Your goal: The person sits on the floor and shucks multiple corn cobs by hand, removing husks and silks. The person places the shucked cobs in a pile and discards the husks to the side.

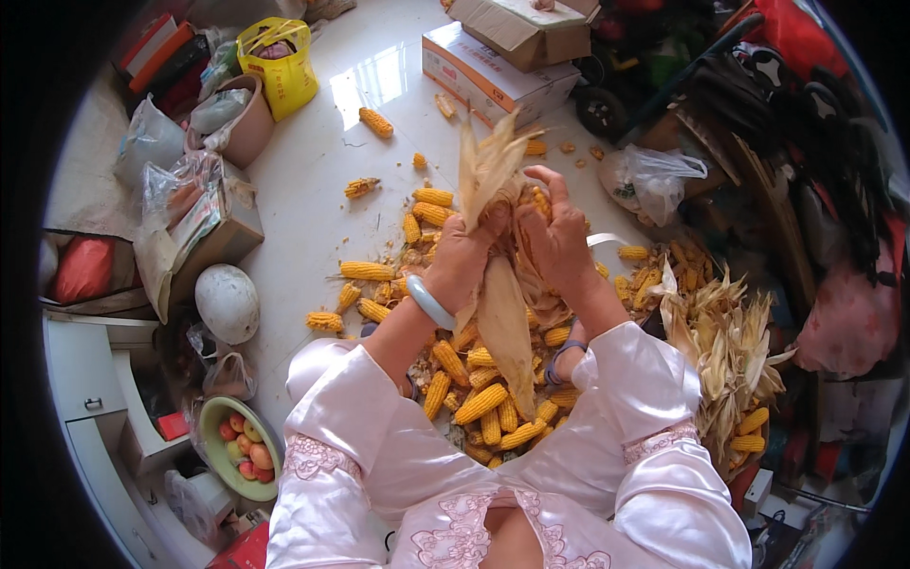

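Both my hands are raised in front of me over a heap of husked corn cobs (481, 404). My left hand (463, 257), with a pale bangle (430, 302) on its wrist, grips dry corn husks (506, 320) that fan upward and hang down below it. In my right hand (559, 238) is a corn cob (534, 203) with yellow kernels showing at its top; husk leaves still wrap around its lower part. My fingers and the husk hide much of this cob. The heap lies on the floor between my feet.
A pile of dry husks (718, 341) stands at my right. Several loose cobs, one a yellow cob (375, 122), lie on the tiled floor (306, 185). Cardboard boxes (498, 75) are ahead. At left are a yellow bag (281, 71), a pink bucket (249, 128) and a green fruit bowl (213, 416).
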Motion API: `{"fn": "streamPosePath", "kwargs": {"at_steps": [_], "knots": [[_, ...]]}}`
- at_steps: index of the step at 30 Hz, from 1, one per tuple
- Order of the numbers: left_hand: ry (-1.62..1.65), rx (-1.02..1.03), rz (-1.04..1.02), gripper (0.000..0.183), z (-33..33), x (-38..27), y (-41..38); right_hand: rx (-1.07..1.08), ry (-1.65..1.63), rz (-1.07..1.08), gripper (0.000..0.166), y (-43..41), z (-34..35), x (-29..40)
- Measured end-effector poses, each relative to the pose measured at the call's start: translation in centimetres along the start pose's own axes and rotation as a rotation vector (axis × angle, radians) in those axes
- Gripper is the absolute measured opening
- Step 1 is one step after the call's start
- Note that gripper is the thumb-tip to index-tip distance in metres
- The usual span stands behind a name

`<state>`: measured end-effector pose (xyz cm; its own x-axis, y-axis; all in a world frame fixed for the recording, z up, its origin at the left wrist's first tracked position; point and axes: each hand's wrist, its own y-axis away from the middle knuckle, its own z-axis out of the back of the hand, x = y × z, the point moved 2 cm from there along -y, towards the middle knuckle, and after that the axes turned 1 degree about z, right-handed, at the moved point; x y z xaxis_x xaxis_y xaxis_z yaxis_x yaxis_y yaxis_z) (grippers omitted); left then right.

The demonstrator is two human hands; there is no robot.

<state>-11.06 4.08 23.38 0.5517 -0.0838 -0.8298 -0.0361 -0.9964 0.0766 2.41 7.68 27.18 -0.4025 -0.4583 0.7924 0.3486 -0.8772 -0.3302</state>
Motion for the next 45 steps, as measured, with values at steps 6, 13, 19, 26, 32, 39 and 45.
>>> {"fn": "streamPosePath", "kwargs": {"at_steps": [6, 13, 19, 26, 32, 39, 45], "knots": [[-0.024, 0.076, -0.011, 0.029, 1.2, -0.3, -0.4, 0.114, 0.263, 0.145, 0.070, 0.1, -0.8, 0.9], [0.349, -0.056, 0.127, 0.022, -0.6, -1.2, 0.1, 0.108, 0.386, 0.253, 0.078, 0.7, -0.9, 0.7], [0.473, -0.079, 0.234, 0.020, 0.5, 0.0, -0.5, 0.062, 0.124, 0.212, 0.073, 1.4, -1.3, -0.2], [0.675, -0.171, 0.320, 0.022, -1.2, -0.1, -0.8, -0.165, -0.089, 0.154, 0.048, 2.3, -2.1, -0.9], [0.802, 0.072, 0.276, 0.022, 0.8, 1.3, -1.8, -0.254, -0.744, -0.253, 0.031, 1.7, -0.7, -0.8], [0.693, 0.161, 0.298, 0.030, -0.7, -1.0, -1.0, -0.543, -0.846, -0.350, 0.037, 0.5, 3.6, -2.2], [0.133, 0.006, 0.227, 0.018, 3.6, -3.0, 0.6, -0.923, -0.949, -0.374, 0.048, -0.9, 14.9, -4.5]]}}
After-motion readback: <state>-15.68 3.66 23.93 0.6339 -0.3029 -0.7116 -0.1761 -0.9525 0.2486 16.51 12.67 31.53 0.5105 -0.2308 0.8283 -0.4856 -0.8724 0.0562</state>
